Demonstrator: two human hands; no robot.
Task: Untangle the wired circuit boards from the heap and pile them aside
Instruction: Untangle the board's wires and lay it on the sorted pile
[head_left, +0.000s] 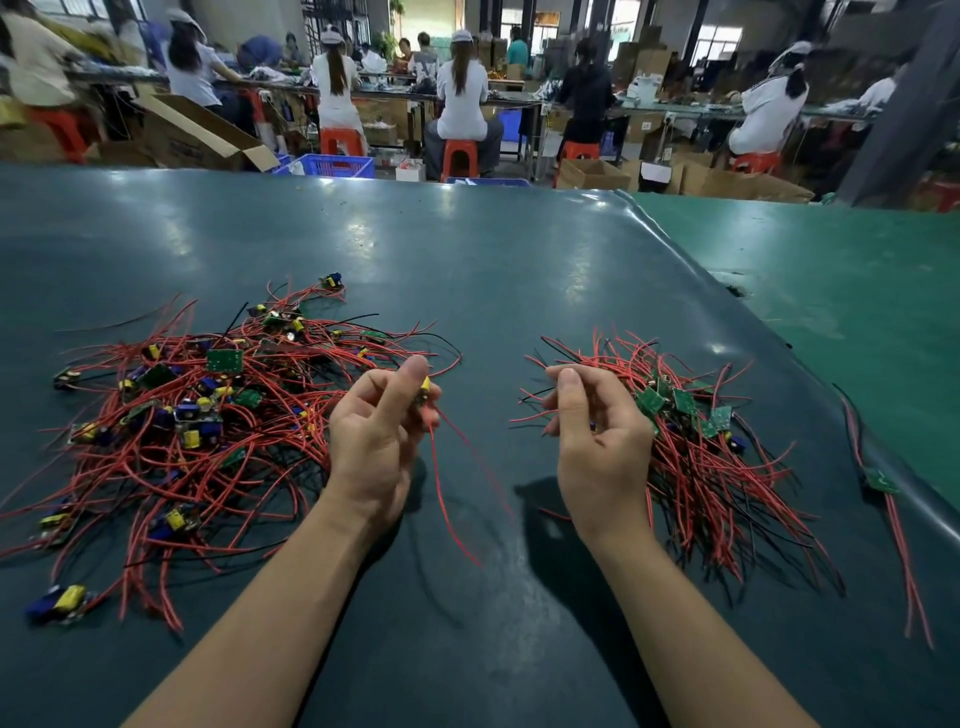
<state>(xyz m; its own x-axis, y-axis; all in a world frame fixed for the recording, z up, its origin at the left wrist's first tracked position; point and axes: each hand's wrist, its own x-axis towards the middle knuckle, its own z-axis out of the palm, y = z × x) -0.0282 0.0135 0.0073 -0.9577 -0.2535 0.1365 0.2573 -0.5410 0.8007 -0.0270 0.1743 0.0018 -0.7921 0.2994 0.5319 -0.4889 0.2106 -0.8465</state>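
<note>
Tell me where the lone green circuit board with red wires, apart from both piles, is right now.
In the head view the lone green circuit board lies far right on the dark green table mat, beyond the sorted pile, near the mat's raised edge.

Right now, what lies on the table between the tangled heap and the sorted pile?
In the head view, mostly bare mat; between heap and pile, both hands hover, and red wires trail from the left hand.

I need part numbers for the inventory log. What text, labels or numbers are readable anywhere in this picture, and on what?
None can be read.
Small green circuit boards in the right-hand pile: no legible markings.
Yellow and blue components in the tangled red-wire heap: markings too small and blurred.
Brown cardboard box beyond the dark green table mat: dark print, blurred beyond reading.
</note>
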